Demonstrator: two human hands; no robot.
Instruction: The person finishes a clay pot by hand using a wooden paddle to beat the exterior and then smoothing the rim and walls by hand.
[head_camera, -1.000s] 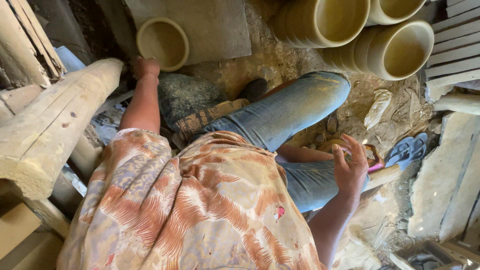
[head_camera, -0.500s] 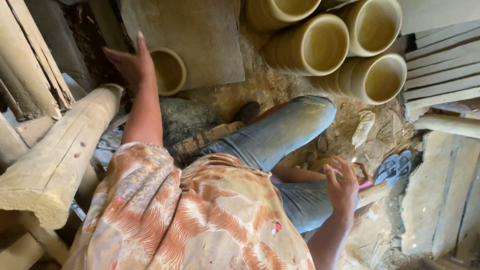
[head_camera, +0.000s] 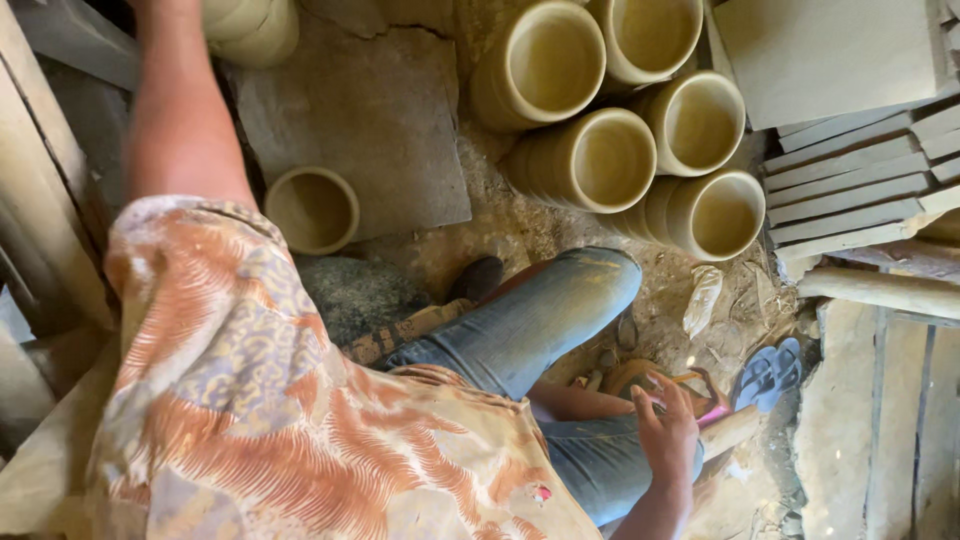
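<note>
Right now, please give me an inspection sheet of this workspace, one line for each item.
Surface: dusty earth floor with a flat stone slab.
Job's things: one clay cylinder pot standing on the slab; another pot at the top edge.
Clutter: five clay pots stacked on their sides, grey slabs, blue sandals, wooden planks.
Hands: left arm reaches up, its hand out of view; right hand rests open near the knee.
Cables: nothing seen.
Surroundings: stone blocks on the right.
</note>
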